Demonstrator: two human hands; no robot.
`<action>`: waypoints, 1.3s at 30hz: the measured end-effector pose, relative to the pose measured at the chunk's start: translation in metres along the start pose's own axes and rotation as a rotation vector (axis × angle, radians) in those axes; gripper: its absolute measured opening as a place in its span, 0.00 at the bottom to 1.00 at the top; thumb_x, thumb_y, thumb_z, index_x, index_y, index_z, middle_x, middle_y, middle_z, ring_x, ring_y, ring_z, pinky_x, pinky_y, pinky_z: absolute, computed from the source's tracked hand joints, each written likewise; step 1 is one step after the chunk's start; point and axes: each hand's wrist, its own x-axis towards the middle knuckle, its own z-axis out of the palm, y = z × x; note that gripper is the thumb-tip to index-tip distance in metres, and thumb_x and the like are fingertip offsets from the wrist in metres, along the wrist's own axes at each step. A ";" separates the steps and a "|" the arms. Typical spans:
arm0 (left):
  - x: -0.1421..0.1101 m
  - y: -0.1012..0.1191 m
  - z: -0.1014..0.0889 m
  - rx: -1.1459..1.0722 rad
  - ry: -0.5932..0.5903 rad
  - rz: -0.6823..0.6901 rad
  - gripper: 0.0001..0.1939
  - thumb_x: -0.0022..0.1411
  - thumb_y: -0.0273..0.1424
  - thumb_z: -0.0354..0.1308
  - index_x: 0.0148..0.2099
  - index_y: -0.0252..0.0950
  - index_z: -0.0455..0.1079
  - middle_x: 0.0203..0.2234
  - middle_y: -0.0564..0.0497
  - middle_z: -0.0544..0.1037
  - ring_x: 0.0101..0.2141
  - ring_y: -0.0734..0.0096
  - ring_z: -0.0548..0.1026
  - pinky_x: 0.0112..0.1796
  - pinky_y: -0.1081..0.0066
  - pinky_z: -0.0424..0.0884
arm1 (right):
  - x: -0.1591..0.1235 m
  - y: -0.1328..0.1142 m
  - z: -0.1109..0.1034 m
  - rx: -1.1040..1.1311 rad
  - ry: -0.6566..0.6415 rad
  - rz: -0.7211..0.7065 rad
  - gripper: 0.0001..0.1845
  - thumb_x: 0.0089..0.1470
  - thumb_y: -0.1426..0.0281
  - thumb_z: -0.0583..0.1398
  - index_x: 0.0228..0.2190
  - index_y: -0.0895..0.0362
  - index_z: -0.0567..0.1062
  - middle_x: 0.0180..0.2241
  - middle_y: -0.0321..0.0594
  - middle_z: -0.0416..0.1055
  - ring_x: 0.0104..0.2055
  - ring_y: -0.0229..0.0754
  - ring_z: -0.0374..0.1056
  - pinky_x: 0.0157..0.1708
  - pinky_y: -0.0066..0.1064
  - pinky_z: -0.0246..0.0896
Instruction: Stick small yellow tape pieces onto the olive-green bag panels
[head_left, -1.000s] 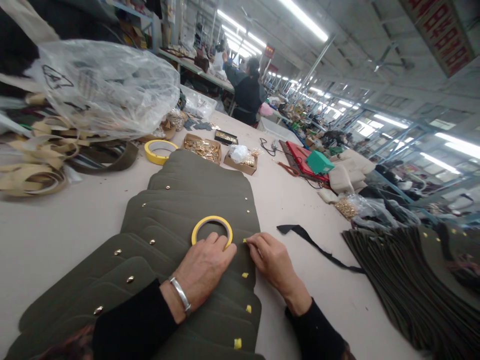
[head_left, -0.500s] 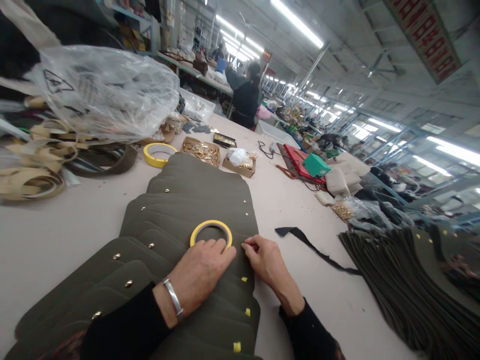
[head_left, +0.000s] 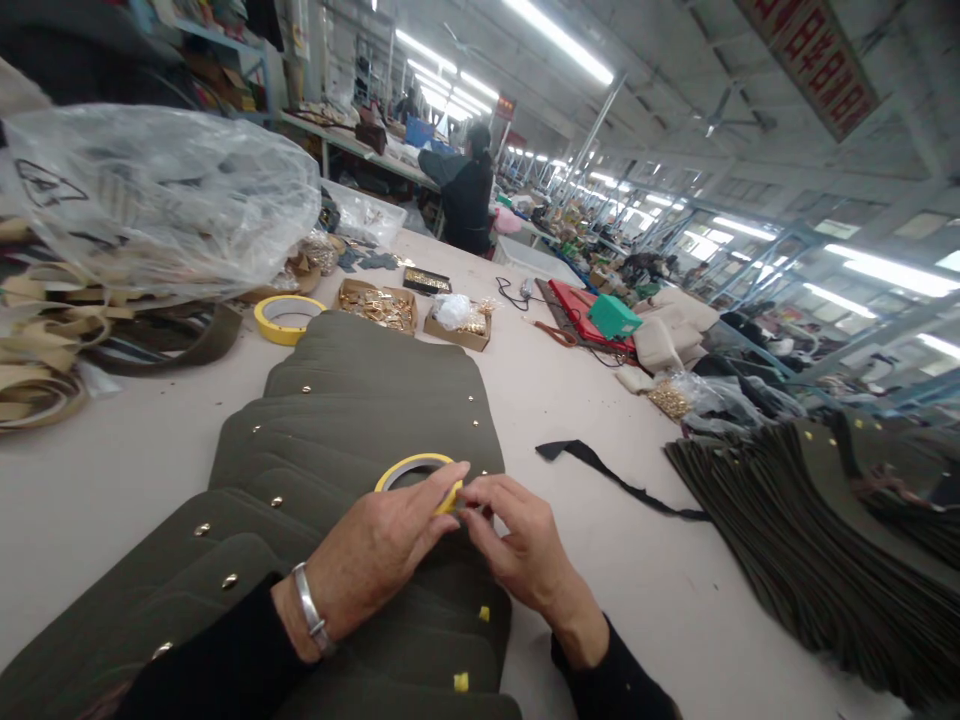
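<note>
My left hand (head_left: 379, 545), with a silver bangle at the wrist, grips a roll of yellow tape (head_left: 411, 462) by its near side. The roll is tilted over the dark olive panels (head_left: 360, 420), which lie in an overlapping stack with gold studs. Fingertips and thumb of my right hand (head_left: 517, 535) pinch at the roll's right edge, against the left fingers; the bit of tape between them is mostly hidden. Small yellow tape pieces (head_left: 484, 613) stick near the panels' right edges.
Another yellow tape roll (head_left: 289, 318) lies beyond the stack, beside boxes of gold fittings (head_left: 375, 305). A black strip (head_left: 615, 482) and fanned olive panels (head_left: 795, 530) lie to the right. A plastic bag (head_left: 172, 200) and tan straps (head_left: 37, 390) are left. Someone sits farther back.
My right hand has come from the panel's right edge to the tape roll. My left hand has turned and tilted the roll up. The view has shifted slightly.
</note>
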 end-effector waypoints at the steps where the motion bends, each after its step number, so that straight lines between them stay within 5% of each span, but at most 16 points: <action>1: 0.000 0.001 0.001 0.001 -0.011 -0.008 0.21 0.70 0.31 0.46 0.63 0.37 0.51 0.53 0.46 0.74 0.49 0.71 0.75 0.49 0.73 0.72 | 0.000 0.000 0.001 -0.020 -0.007 -0.033 0.09 0.58 0.77 0.56 0.39 0.56 0.74 0.37 0.42 0.75 0.39 0.40 0.70 0.39 0.31 0.67; 8: 0.003 0.007 -0.003 -0.086 -0.119 -0.054 0.14 0.69 0.27 0.44 0.55 0.38 0.59 0.43 0.49 0.77 0.42 0.70 0.76 0.42 0.71 0.72 | -0.005 0.006 0.012 -0.157 0.078 -0.143 0.08 0.56 0.79 0.54 0.33 0.56 0.72 0.28 0.39 0.73 0.31 0.40 0.69 0.33 0.30 0.66; 14: 0.007 0.012 -0.007 -0.071 -0.199 -0.168 0.10 0.68 0.26 0.44 0.40 0.38 0.65 0.32 0.53 0.73 0.32 0.70 0.73 0.33 0.71 0.69 | -0.010 0.005 0.018 -0.169 0.163 -0.088 0.08 0.53 0.79 0.55 0.30 0.56 0.72 0.25 0.38 0.72 0.27 0.38 0.68 0.29 0.29 0.64; 19: 0.008 0.015 -0.004 -0.015 -0.130 -0.114 0.12 0.69 0.26 0.41 0.37 0.37 0.66 0.30 0.52 0.71 0.30 0.70 0.71 0.31 0.71 0.66 | -0.009 -0.004 0.022 0.129 0.179 0.346 0.06 0.50 0.74 0.58 0.24 0.56 0.73 0.20 0.34 0.72 0.21 0.35 0.67 0.23 0.26 0.63; 23: 0.006 0.018 -0.004 -0.012 -0.016 -0.053 0.14 0.70 0.27 0.40 0.36 0.37 0.66 0.29 0.51 0.70 0.30 0.72 0.70 0.33 0.72 0.67 | -0.003 0.012 0.021 0.486 0.238 0.695 0.07 0.48 0.68 0.61 0.24 0.58 0.72 0.17 0.32 0.70 0.17 0.35 0.67 0.19 0.26 0.65; 27: 0.005 0.015 -0.003 0.147 -0.148 -0.107 0.11 0.69 0.26 0.43 0.38 0.37 0.66 0.31 0.51 0.72 0.32 0.68 0.70 0.33 0.69 0.68 | 0.000 0.047 0.008 0.534 0.205 0.854 0.14 0.44 0.61 0.65 0.24 0.60 0.75 0.17 0.34 0.70 0.17 0.35 0.67 0.19 0.26 0.67; 32: 0.010 0.012 -0.001 0.298 -0.410 -0.192 0.09 0.64 0.20 0.48 0.39 0.37 0.66 0.35 0.49 0.73 0.36 0.64 0.69 0.34 0.68 0.70 | 0.000 0.066 0.000 0.388 0.076 0.816 0.14 0.47 0.60 0.64 0.26 0.61 0.76 0.18 0.35 0.71 0.20 0.35 0.68 0.22 0.27 0.67; 39: 0.012 0.014 -0.001 0.294 -0.431 -0.193 0.10 0.64 0.20 0.47 0.40 0.37 0.66 0.35 0.48 0.72 0.37 0.62 0.69 0.34 0.66 0.72 | 0.010 0.060 0.004 -0.069 -0.066 0.608 0.08 0.51 0.70 0.58 0.25 0.57 0.76 0.20 0.34 0.73 0.21 0.37 0.68 0.23 0.26 0.60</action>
